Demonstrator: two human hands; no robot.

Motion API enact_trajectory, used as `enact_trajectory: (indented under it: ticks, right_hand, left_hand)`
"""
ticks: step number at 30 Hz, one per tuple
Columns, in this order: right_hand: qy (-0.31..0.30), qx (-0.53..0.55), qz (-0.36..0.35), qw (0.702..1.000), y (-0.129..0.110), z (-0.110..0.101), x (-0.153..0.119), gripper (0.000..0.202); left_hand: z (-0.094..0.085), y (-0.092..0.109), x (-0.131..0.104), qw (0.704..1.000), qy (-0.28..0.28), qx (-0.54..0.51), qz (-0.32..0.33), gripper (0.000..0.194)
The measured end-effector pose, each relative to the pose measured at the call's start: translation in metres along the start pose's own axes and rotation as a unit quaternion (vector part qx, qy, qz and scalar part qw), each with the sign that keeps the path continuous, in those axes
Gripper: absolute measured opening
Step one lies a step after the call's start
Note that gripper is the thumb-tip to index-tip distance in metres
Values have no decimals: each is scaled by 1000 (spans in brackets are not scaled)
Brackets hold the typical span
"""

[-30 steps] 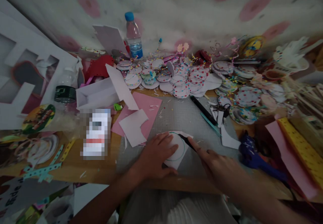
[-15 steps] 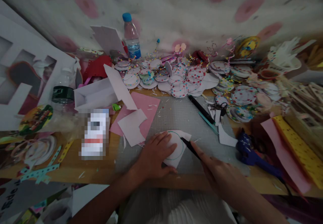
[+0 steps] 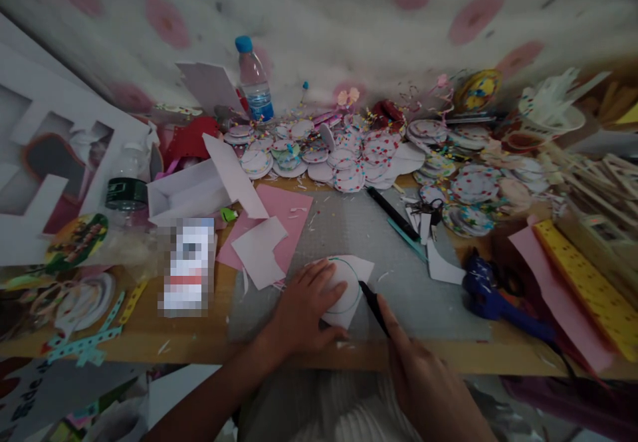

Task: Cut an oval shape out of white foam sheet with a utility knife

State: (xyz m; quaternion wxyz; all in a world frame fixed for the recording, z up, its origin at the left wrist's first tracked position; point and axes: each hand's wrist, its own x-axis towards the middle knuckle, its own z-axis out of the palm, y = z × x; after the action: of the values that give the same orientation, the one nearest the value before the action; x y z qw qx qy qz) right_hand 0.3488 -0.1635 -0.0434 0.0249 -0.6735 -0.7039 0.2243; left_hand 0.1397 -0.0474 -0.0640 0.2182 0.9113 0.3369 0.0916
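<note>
A white piece of card (image 3: pixel 343 289) with a green circle drawn on it lies on the grey cutting mat (image 3: pixel 309 242). My left hand (image 3: pixel 306 306) presses on its left side, fingers spread and flat. In my right hand (image 3: pixel 413 362) is a black craft knife (image 3: pixel 375 306), its tip touching the card at the right side of the drawn circle. The fingers close round the handle, with the index finger stretched along it. My left hand hides the card's left part.
Stacks of decorated white discs (image 3: pixel 349 156) line the back, beside a water bottle (image 3: pixel 256 83). A blue glue gun (image 3: pixel 493 296) lies right, a phone (image 3: pixel 189 266) left. Pink paper (image 3: pixel 289 209), white offcuts (image 3: pixel 259 249) and a black pen-like tool (image 3: pixel 393 213) surround the card.
The knife tip has moved slightly down along the right side of the circle, and my right hand has come lower and nearer to me. My left hand stays on the card.
</note>
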Motion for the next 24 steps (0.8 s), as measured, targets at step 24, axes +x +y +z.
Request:
enact_trajectory:
  ticks: [24]
  right_hand:
    - [84, 167, -9, 982, 56, -35, -10, 58]
  left_hand:
    - [-42, -37, 23, 981, -117, -46, 149, 67]
